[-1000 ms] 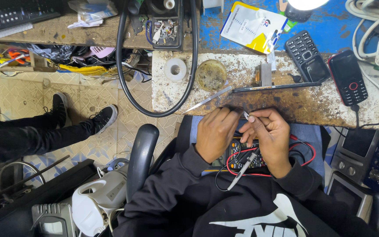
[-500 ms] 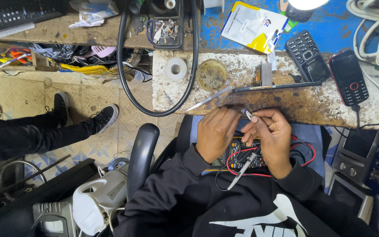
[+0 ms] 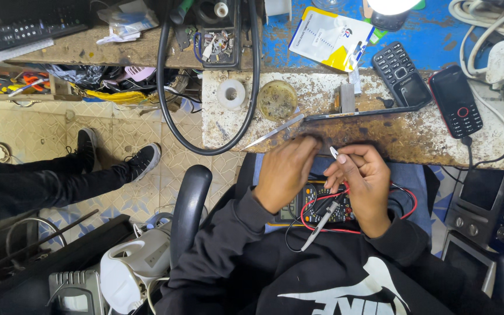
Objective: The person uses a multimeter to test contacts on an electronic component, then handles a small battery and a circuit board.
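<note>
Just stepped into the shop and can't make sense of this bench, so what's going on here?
A person in a black hoodie sits at a worn, stained workbench. Their right hand pinches a small silvery part, and the left hand, blurred, is beside it. A black multimeter with red and black leads lies on their lap. Two keypad phones rest on the bench, with tweezers near its edge.

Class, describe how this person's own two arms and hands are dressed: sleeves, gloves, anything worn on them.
Both arms are covered by the long sleeves of a black sweatshirt with a large white printed design on the chest. The left hand and the right hand are bare: no gloves show. Each sleeve ends in a snug cuff at the wrist. No watch or ring can be made out.
</note>
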